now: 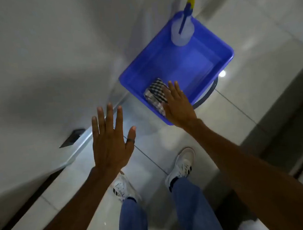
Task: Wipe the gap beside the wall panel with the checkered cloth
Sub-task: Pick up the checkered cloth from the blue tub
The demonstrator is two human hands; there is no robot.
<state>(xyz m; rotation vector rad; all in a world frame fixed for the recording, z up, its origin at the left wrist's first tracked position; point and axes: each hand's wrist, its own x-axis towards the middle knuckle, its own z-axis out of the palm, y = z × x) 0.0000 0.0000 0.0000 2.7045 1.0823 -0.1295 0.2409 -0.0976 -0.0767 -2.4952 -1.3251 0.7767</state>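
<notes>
**Cloth in the tub's near corner, right hand on it**

Cloth, checkered and folded, lies in the near corner of a blue tub, leaning against the near-left wall of it.

Nearest, the person stands on pale floor tiles in jeans and white shoes with dark stripes. Both bare forearms stretch forward.

The left hand hangs in the air, palm down, fingers spread wide and holding nothing; there is a dark ring on its thumb. Below it runs the bottom edge of a white wall panel, with a dark gap between panel and floor. A small dark slot shows at the panel's lower edge.

The right hand reaches over the tub's near rim, flat and open, fingers together, touching the cloth's right edge. Whether it grips the cloth I cannot tell.

Farther on, the tub's middle is bare. In its far corner stands a clear spray bottle with a blue and yellow head, close by the wall. A dark curved frame shows under the tub's right side.
</notes>
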